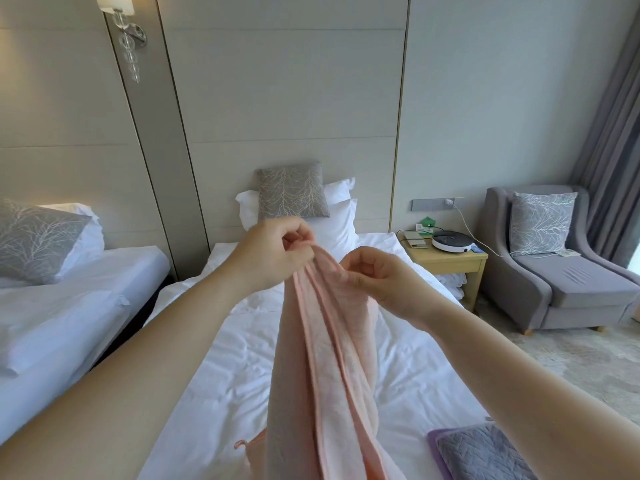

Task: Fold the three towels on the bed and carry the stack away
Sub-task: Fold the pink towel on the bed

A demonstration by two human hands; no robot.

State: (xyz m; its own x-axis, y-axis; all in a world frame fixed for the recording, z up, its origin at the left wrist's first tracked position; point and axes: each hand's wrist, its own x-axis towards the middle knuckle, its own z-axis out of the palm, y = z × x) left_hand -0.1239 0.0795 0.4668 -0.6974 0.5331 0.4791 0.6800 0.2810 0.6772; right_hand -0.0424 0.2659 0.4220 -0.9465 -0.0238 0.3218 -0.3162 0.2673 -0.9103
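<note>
The pink towel (325,358) and a seemingly folded grey towel (485,455) run off the bottom edge.

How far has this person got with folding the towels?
Early on, it seems. The left hand and right hand pinch the top edge of a pink towel, held up over the bed, hanging bunched, not yet folded. A grey towel lies flat near the bed's corner; folded or not, I cannot tell. No stack shows, so stacking and carrying away remain.

both hands (322,261) pinch pink towel (325,358) aloft
</note>
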